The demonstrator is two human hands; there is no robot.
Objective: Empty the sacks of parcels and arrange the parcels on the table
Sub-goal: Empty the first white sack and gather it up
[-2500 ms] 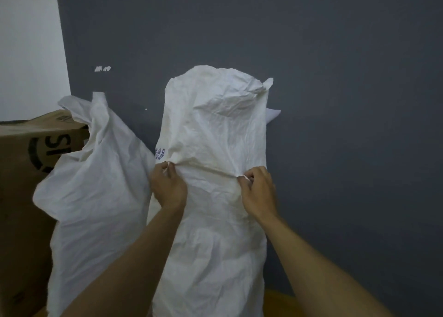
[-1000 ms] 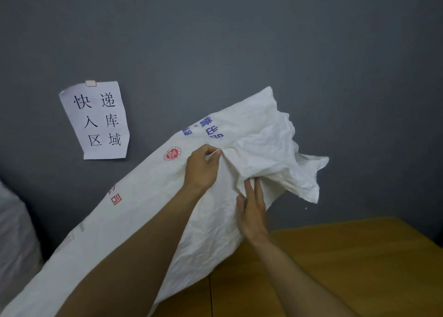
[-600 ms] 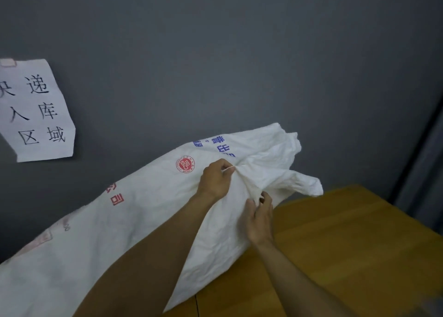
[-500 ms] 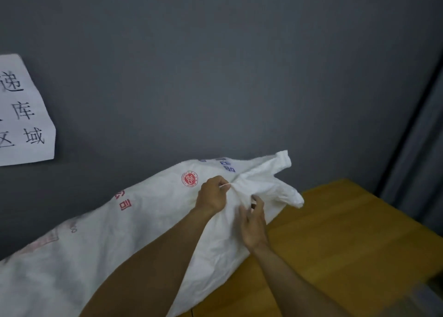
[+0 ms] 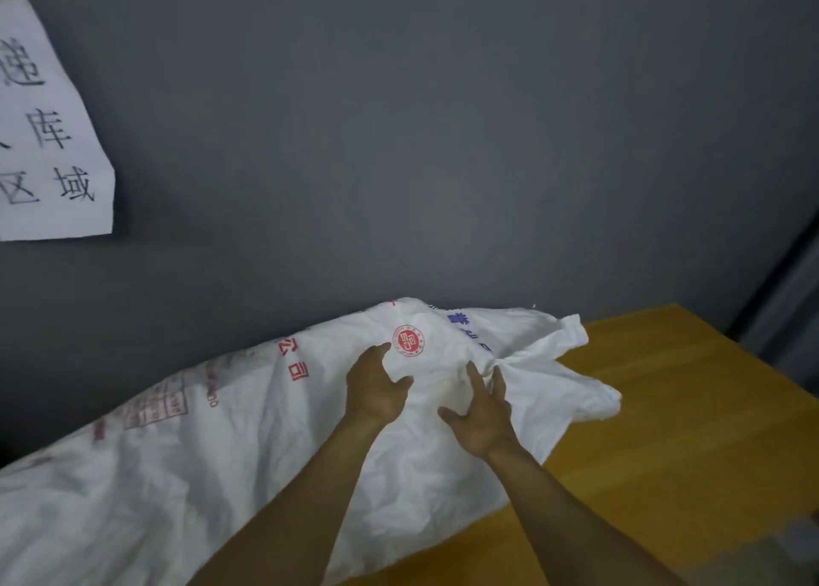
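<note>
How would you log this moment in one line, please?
sack: mouth end on table, neck bunched | left hand: rests on sack | right hand: touches neck

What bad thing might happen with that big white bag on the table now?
1. The sack has its bunched neck pointing across the table; once it is opened, parcels might tumble out fast and slide off an edge.
2. The left hand and right hand touch the sack close to that neck, so hard tugging there might rip the crumpled fabric.
</note>
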